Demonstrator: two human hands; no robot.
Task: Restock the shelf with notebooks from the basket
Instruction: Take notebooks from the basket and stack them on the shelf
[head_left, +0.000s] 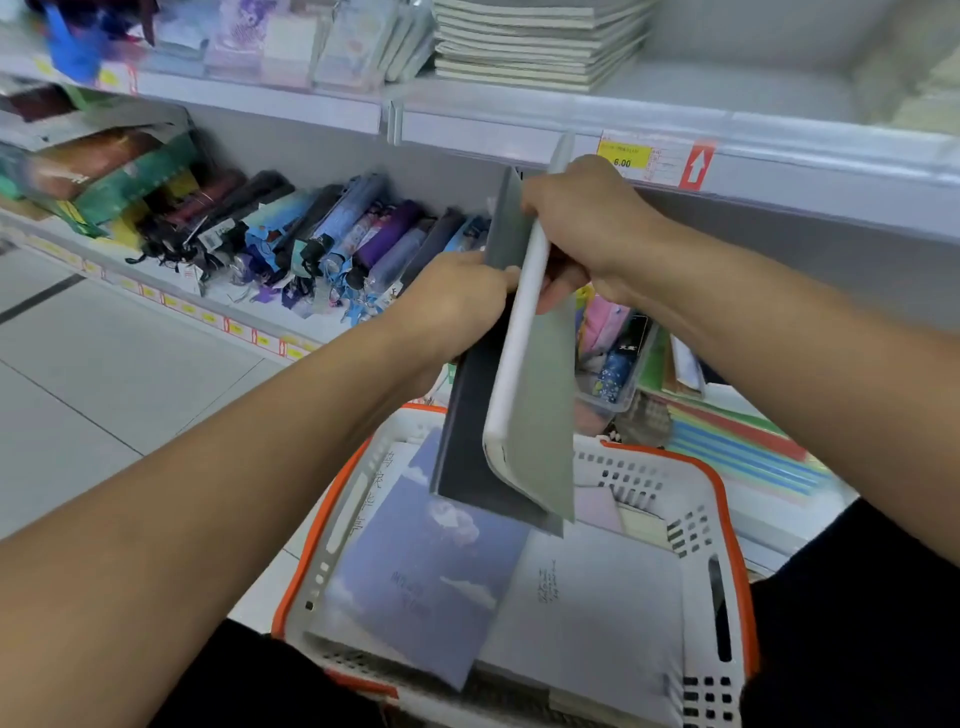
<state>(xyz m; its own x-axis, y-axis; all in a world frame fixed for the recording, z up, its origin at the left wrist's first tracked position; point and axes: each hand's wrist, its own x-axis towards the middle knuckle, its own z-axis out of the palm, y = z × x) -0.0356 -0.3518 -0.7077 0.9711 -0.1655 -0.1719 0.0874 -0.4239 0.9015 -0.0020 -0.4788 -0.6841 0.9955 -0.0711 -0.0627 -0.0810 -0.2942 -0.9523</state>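
1. The person holds a small batch of notebooks on edge above the basket, between it and the shelf front. The step in hand looks like the lift-and-sort stage: stock is out of the basket but not yet on the shelf.

2. The left hand grips the dark notebook, with fingers curled round its upper edge. That book hangs nearly upright, its lower corner just above the books left in the basket.

3. The right hand is closed round the top of the grey-green notebook, thumb on the near cover and the other fingers hidden behind it. This book leans against the dark one, and its white page edge faces the camera.

4. A further thin grey cover stands between the two hands; whether it is a separate notebook or a cover of one of the two cannot be told.

5. More stock lies flat in the basket: a lilac sky-print notebook and a pale grey notebook beside it, with others partly hidden beneath.

6. The likely destination is the upper shelf, where a stack of pale notebooks already lies flat, with bare shelf to its right.

7. The next move probably calls for squaring the held books together, turning them flat, and raising them over the shelf lip past the price label.

8. The task seems well short of done, judging by the books left in the basket.
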